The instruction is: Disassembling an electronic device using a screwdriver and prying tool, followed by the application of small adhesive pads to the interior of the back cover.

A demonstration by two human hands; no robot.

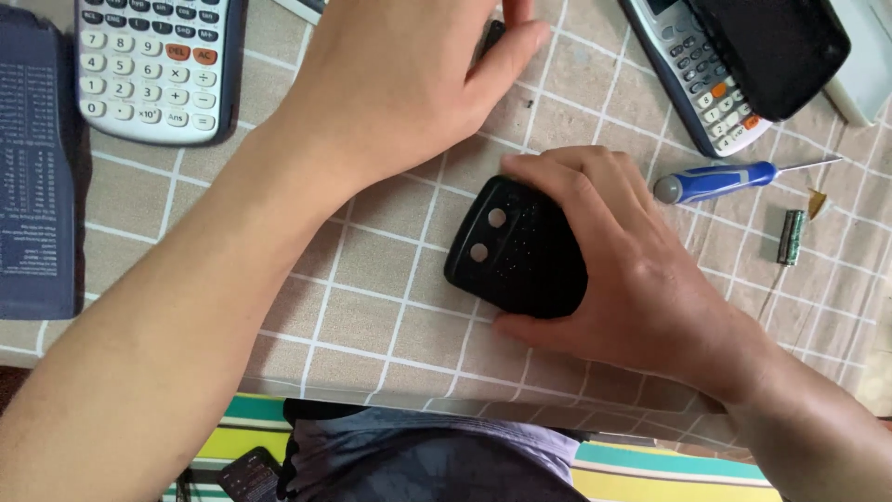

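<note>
My right hand (618, 265) is wrapped around a black calculator (516, 246) lying face down on the checked tablecloth (372, 297); two round silver contacts show on its back. My left hand (409, 70) reaches across the table to the far side, fingers curled over a small dark object (490, 39) that is mostly hidden beneath them. What that object is I cannot tell.
A grey calculator (149, 65) lies at the far left beside a dark blue cover (37, 158). Another calculator (697, 74) with a black cover (776, 46) sits at the far right. A blue-handled screwdriver (720, 178) and a small battery (793, 237) lie right of my hand.
</note>
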